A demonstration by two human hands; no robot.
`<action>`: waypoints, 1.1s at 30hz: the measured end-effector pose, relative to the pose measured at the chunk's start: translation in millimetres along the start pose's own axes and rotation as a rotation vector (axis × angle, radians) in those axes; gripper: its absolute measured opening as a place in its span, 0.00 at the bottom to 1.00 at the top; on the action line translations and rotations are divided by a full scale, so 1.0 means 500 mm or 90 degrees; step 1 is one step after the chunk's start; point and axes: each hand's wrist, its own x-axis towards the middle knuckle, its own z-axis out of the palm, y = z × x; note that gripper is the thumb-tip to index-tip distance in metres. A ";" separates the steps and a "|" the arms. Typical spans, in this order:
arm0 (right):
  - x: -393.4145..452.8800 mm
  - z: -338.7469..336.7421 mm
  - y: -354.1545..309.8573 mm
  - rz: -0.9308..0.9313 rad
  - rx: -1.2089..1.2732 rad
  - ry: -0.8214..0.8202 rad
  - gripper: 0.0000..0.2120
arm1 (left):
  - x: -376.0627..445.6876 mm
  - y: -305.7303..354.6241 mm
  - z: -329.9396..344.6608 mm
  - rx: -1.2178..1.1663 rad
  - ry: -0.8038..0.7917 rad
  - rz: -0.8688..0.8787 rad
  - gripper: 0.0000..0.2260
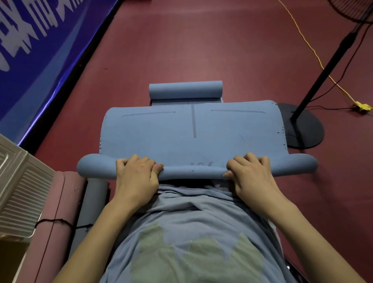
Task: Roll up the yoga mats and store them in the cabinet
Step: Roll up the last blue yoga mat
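On the red floor (207, 46), both hands grip the near rolled edge of a blue yoga mat (192, 128).
Its roll runs left to right across the view, the flat part stretching away from the person. Left hand (137, 175) and right hand (252, 176) curl their fingers over the roll. Four mats show: this one, a second blue roll (185, 89) just beyond it, a pink roll (56, 210) and a grey roll (93, 203) to its near left. One fan stand (325, 70) rises at its far right.

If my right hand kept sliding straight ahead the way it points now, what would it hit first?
Probably nothing solid: ahead of the right hand lies only the flat part of the blue mat; the fan base sits off to its right.
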 end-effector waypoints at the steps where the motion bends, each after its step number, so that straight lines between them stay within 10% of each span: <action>1: 0.000 -0.001 0.004 0.003 0.041 -0.003 0.15 | -0.002 -0.001 -0.006 -0.007 -0.010 -0.003 0.20; 16: -0.006 0.026 0.029 0.022 0.322 -0.027 0.07 | -0.010 -0.008 -0.003 -0.294 -0.021 -0.258 0.20; 33: -0.022 0.020 -0.029 0.010 0.067 0.131 0.20 | -0.021 0.005 0.018 -0.094 0.091 -0.088 0.08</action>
